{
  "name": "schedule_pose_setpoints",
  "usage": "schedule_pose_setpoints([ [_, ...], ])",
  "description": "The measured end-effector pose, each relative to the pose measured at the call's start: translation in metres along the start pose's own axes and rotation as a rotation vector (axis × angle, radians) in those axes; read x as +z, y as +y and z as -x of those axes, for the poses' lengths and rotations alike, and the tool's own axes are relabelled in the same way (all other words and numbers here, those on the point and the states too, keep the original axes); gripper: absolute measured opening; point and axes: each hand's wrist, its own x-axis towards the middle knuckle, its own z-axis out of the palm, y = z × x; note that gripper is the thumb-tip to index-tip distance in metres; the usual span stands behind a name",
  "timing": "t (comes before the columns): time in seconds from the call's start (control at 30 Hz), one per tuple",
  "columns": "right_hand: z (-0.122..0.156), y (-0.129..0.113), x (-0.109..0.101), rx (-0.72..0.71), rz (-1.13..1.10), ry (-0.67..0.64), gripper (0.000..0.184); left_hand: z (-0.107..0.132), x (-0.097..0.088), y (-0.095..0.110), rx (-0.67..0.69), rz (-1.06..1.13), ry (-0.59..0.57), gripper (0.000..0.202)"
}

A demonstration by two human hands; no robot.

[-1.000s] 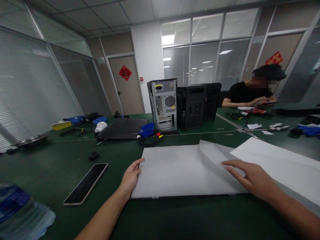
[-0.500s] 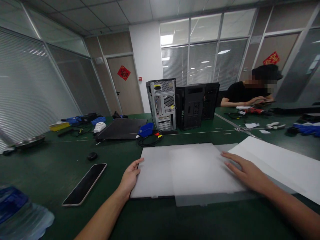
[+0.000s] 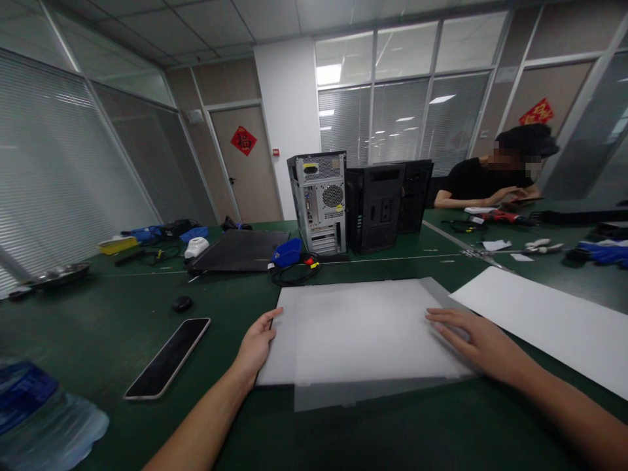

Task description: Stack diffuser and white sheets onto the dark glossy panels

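Observation:
A flat white panel (image 3: 284, 347) with a thin dark border lies on the green table in front of me. My left hand (image 3: 258, 343) grips its left edge, thumb and a finger on the top face. Over the panel rests a translucent sheet (image 3: 324, 396), slightly skewed, its lower edge overhanging the panel's near side and its upper right corner past the far right. Stretched out on the right part of that sheet is my right hand (image 3: 478, 340), its fingers extended and laid on the surface.
At right lies a white sheet (image 3: 549, 327). A phone (image 3: 169, 360), a black mouse-like object (image 3: 181, 304) and a large water bottle (image 3: 44, 412) are at left. Computer cases (image 3: 321, 203) stand behind, near a dark flat panel (image 3: 240, 252). A person (image 3: 471, 183) sits at far right.
The translucent sheet has slid left across the white panel, covering more of it. My right hand has moved a little left along with it. My left hand stays at the panel's edge.

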Motion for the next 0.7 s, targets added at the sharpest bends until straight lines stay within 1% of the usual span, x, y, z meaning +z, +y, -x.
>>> schedule_pose_setpoints([
  [0.07,0.001,-0.001,-0.002,-0.020,0.023,-0.080,0.047,0.000,0.000,0.000,-0.001,0.006,-0.002,0.054],
  [0.13,0.002,-0.001,-0.002,-0.024,0.055,-0.126,0.046,0.000,0.000,0.000,0.003,0.014,0.000,0.053],
  [0.23,0.002,-0.007,0.002,-0.048,0.070,-0.142,0.049,0.000,0.000,0.000,0.005,0.023,0.007,0.053],
  [0.43,0.001,-0.025,0.012,-0.174,0.039,-0.148,0.054,-0.004,-0.002,-0.004,0.007,0.046,0.022,0.058],
  [0.53,0.002,-0.031,0.013,-0.184,0.039,-0.153,0.055,-0.006,-0.003,-0.006,0.005,0.049,0.017,0.063],
  [0.7,0.003,-0.038,0.012,-0.189,0.047,-0.204,0.058,-0.005,-0.003,-0.006,-0.006,0.033,0.015,0.063],
])
